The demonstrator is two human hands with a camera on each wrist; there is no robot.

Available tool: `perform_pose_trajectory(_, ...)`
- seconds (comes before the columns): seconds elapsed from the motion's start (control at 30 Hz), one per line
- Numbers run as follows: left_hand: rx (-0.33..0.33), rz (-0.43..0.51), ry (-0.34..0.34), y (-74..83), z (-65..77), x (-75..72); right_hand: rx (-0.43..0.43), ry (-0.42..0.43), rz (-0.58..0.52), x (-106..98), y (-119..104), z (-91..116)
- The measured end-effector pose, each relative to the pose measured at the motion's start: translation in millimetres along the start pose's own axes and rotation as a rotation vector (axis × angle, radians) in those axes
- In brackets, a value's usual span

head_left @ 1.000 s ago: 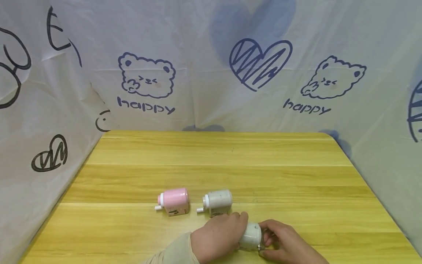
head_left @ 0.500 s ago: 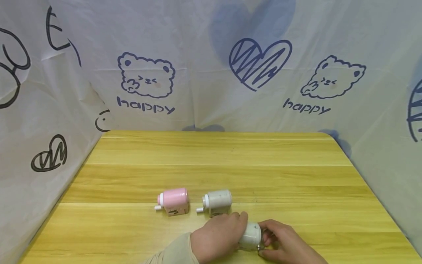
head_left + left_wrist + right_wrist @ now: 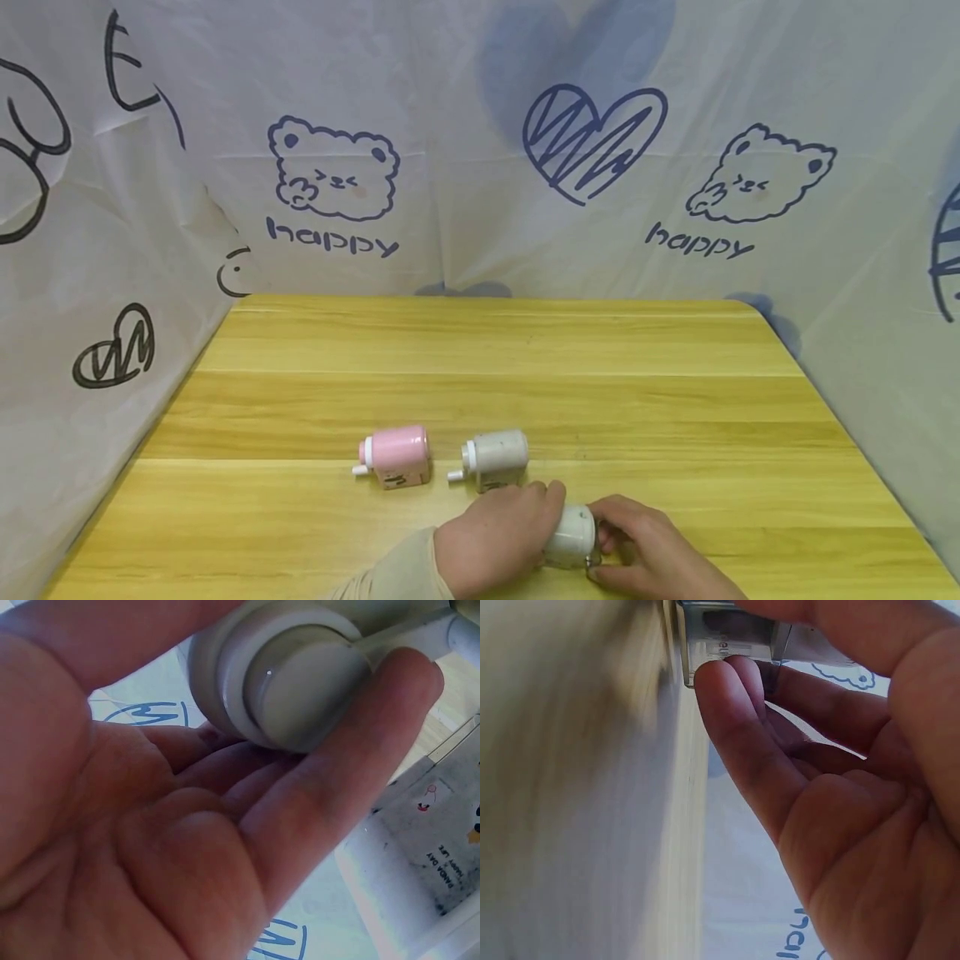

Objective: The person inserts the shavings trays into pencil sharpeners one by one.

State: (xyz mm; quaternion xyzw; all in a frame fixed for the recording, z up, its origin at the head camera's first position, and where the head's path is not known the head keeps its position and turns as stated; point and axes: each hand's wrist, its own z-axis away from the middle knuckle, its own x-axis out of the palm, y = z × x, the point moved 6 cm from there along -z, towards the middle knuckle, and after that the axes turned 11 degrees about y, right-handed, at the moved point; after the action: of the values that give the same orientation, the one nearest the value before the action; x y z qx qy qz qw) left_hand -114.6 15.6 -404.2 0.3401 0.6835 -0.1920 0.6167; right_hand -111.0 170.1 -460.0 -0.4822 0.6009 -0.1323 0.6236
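A pale, whitish hand-crank pencil sharpener [image 3: 572, 533] lies on its base near the front of the table, between my two hands. From the left my left hand [image 3: 501, 533] grips its crank end. The round crank hub [image 3: 300, 686] shows between thumb and fingers in the left wrist view. My right hand [image 3: 656, 546] holds the opposite end with thumb and fingers. In the right wrist view those fingers touch a clear plastic part [image 3: 727, 634] of the sharpener low by the tabletop. Much of the sharpener's body is hidden by my left hand.
Just beyond my left hand stands a grey crank pencil sharpener [image 3: 501, 452]. A pink one [image 3: 400, 454] stands to its left. Both cranks point left. The wood-patterned table [image 3: 480, 358] meets a white cloth [image 3: 465, 208] with drawings at the back and sides.
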Motion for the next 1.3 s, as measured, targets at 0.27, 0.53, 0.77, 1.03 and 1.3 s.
perform_pose_trajectory(0.27, 0.012, -0.003, 0.007, 0.5, 0.5, -1.4, -0.030, 0.022, 0.009, 1.5, -1.2, -0.7)
perform_pose_trajectory(0.53, 0.021, -0.004, 0.011, 0.8, 0.6, -1.3, -0.037, 0.025, 0.004, 4.4, -1.6, -2.7)
perform_pose_trajectory(0.77, 0.030, -0.010, 0.026, 1.3, -0.1, -1.0, -0.077, 0.044, 0.003, 6.3, -4.2, -3.8)
perform_pose_trajectory(1.03, 0.034, -0.050, 0.035, 2.5, -1.1, 0.3, 0.010, 0.005, 0.011, 8.0, -2.8, -4.9)
perform_pose_trajectory(1.3, 0.045, -0.084, 0.065, 3.6, -0.2, -0.5, 0.032, 0.003, 0.057, 7.6, -3.6, -5.8)
